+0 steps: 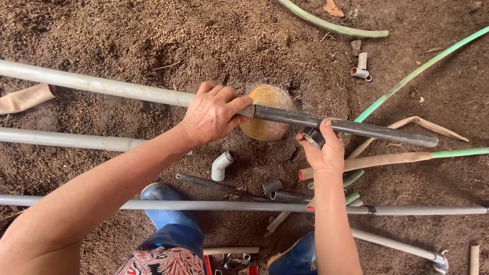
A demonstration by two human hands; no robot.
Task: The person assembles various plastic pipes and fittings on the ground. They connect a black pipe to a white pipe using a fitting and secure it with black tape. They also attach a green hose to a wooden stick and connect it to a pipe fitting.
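The left hand (213,113) is closed around a long grey pipe (127,92) lying over a round stone (266,113) between the hands, while the right hand (322,151) pinches a small dark fitting (313,136) just beneath the pipe's dark section (346,125).

Blue boots (165,203), patterned red garment (163,260)

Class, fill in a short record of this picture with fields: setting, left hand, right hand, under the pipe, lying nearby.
setting: bare brown soil, seen from above
left hand: left hand grips a long pipe, light grey turning dark grey
right hand: right hand holds a small dark fitting just below the pipe
under the pipe: rounded yellowish stone
lying nearby: grey elbow fitting, green hose, blue boots
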